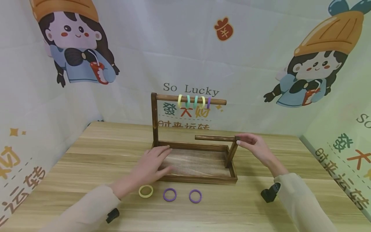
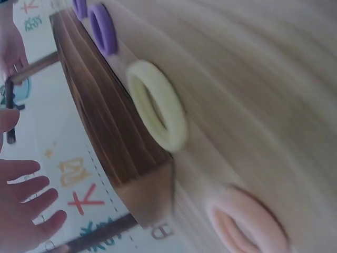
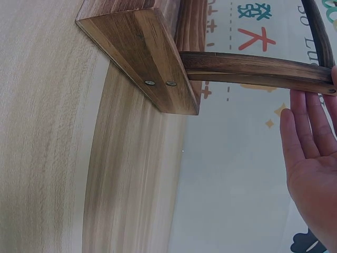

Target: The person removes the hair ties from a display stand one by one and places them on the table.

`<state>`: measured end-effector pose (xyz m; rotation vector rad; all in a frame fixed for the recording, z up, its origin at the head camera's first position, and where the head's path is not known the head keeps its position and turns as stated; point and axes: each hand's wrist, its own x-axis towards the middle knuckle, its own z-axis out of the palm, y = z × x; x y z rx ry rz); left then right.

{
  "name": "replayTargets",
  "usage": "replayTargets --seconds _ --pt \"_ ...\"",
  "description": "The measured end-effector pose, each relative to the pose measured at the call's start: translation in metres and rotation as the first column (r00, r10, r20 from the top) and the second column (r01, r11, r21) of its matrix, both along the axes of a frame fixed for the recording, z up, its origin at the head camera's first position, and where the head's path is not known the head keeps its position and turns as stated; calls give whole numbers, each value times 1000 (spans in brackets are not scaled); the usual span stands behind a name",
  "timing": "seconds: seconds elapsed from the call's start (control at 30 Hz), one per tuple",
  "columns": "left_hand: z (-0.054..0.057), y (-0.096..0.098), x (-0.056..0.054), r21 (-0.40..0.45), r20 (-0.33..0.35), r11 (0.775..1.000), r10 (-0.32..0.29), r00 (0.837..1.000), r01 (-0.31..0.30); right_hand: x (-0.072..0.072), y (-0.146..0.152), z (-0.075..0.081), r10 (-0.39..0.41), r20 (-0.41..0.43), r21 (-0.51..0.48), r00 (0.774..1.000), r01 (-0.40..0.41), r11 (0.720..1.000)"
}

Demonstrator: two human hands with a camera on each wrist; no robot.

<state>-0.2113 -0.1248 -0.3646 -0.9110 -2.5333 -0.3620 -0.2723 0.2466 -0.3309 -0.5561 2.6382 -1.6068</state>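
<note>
A dark wooden stand holds a shallow tray (image 1: 200, 179), a tall post with an upper bar (image 1: 168, 97), and a short post with a lower bar (image 1: 214, 138). My right hand (image 1: 256, 146) pinches the top of the short post, thumb in front and fingers behind. Over the tray's left end my left hand (image 1: 150, 162) is spread, holding nothing. Several rings hang on the upper bar, among them a yellow ring (image 1: 179, 101), a teal ring (image 1: 188, 101) and a purple ring (image 1: 208, 102). The lower bar carries none.
In front of the tray lie a yellow ring (image 1: 140, 191) and two purple rings, one (image 1: 170, 200) left of the other (image 1: 195, 202). The left wrist view adds a pink ring (image 2: 258, 211), which my left arm hides in the head view. A printed cloth (image 1: 139, 38) hangs behind the table.
</note>
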Motion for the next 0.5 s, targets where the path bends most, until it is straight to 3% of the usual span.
replayTargets --seconds 0.23,0.5 --pt "-8 -20 2 -86 131 986 152 980 -141 1 -1 1 3 1 -6 1000 -3 1000" --pt "-15 -33 7 -141 244 969 232 942 -203 1 -1 2 6 0 -11 1000 -6 1000"
